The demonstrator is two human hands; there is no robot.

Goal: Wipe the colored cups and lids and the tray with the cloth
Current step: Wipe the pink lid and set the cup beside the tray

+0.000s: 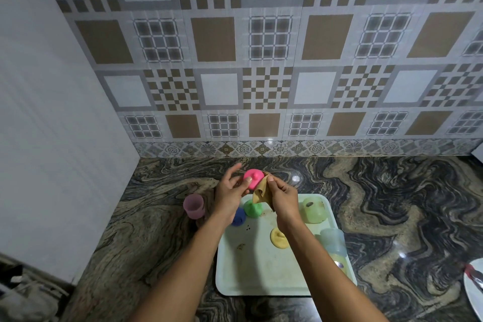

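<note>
L hand (pixel 230 192) holds pink lid (pixel 253 178); R hand (pixel 283 197) prob. pinches cloth (pixel 262 192).

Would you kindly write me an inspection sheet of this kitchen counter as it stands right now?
Surface: dark marbled stone counter, glossy.
Job's things: pale tray with brown smudges; on it the blue lid, green lid, yellow lid, green cup, blue cup. Pink cup stands on the counter left of the tray.
Clutter: white plate at the right edge.
Grippers: left hand holds the pink lid; right hand presses the tan cloth to it.
Cables: nothing seen.
Surroundings: patterned tiled wall behind; plain white panel to the left.
</note>
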